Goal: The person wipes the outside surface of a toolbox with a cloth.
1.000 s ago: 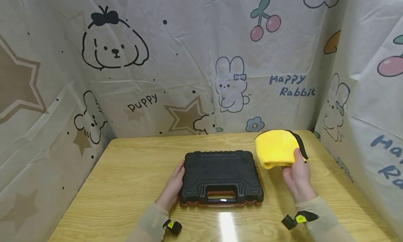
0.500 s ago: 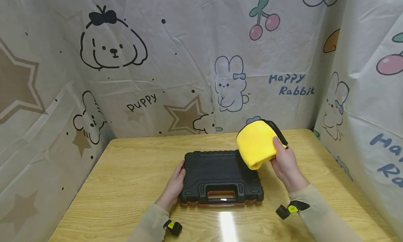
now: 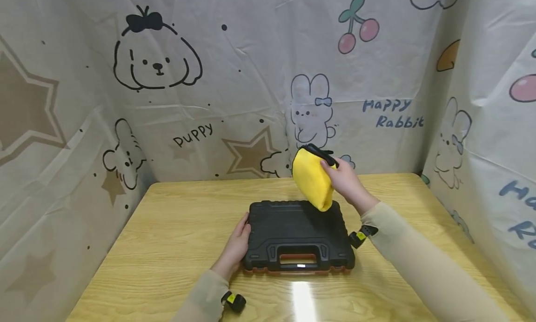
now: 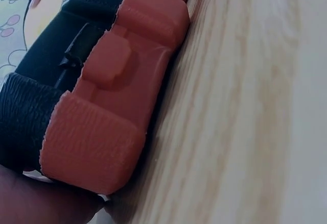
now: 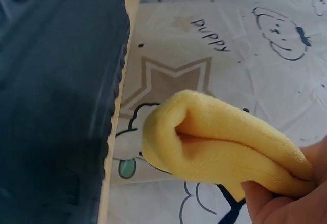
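Note:
A black tool case (image 3: 299,224) with an orange lower half lies flat on the table, its handle toward me. My left hand (image 3: 235,244) rests against the case's left side, fingers along the edge; in the left wrist view, part of that hand (image 4: 38,198) shows at the case's corner. In my right hand (image 3: 345,181) is a folded yellow cloth (image 3: 311,180) with black edging, pinched between thumb and fingers. The cloth hangs in the air above the back right part of the case. The right wrist view shows the fold of the cloth (image 5: 225,142) side-on.
The wooden table (image 3: 180,238) reaches back to a printed fabric backdrop (image 3: 234,94) that also closes both sides. Bare wood lies left of the case and in front of it.
My right hand has carried the yellow cloth leftward and up, from right of the case to above its back part, tilting it. The left hand and the case stay put.

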`<state>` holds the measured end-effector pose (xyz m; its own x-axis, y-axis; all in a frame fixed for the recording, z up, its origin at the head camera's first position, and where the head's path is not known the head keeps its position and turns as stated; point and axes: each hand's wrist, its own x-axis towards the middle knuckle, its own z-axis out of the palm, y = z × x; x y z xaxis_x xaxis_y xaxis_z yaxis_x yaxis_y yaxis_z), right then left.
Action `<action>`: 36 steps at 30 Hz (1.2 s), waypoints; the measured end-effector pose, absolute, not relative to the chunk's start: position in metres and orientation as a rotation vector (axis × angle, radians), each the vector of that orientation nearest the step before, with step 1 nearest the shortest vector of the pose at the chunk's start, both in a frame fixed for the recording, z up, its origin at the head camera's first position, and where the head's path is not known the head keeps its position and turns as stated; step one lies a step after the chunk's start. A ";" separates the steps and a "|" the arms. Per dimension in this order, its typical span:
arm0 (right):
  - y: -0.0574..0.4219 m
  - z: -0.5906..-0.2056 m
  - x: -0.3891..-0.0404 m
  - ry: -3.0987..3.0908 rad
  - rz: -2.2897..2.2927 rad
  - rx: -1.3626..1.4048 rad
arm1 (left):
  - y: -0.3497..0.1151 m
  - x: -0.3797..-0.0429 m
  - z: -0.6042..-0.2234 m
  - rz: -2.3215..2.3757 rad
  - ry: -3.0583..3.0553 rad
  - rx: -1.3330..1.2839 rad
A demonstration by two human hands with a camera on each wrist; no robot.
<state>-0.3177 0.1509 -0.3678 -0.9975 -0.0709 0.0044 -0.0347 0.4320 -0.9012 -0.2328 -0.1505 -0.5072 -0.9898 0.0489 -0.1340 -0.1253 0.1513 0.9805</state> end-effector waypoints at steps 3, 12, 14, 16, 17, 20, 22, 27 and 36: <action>0.137 -0.365 -0.330 2.756 -1.468 -0.160 | -0.150 -0.234 -0.508 1.965 2.286 -0.074; 0.087 -0.380 -0.343 2.991 -1.003 -0.502 | -0.147 -0.230 -0.506 1.959 2.346 -0.031; 0.075 -0.386 -0.341 2.995 -0.922 -0.581 | -0.147 -0.229 -0.506 1.952 2.359 -0.026; 0.064 -0.392 -0.337 2.993 -0.841 -0.661 | -0.147 -0.230 -0.506 1.944 2.359 -0.046; 0.058 -0.394 -0.335 2.993 -0.802 -0.700 | -0.147 -0.231 -0.506 1.953 2.349 -0.061; 0.044 -0.402 -0.328 2.996 -0.668 -0.833 | -0.147 -0.233 -0.506 1.938 2.352 -0.081; 0.035 -0.407 -0.323 2.999 -0.578 -0.930 | -0.147 -0.234 -0.506 1.937 2.359 -0.085; 0.018 -0.419 -0.312 3.008 -0.259 -1.101 | -0.148 -0.234 -0.506 1.946 2.369 -0.087; 0.000 -0.431 -0.300 2.964 0.161 -1.136 | -0.147 -0.235 -0.505 1.952 2.328 -0.110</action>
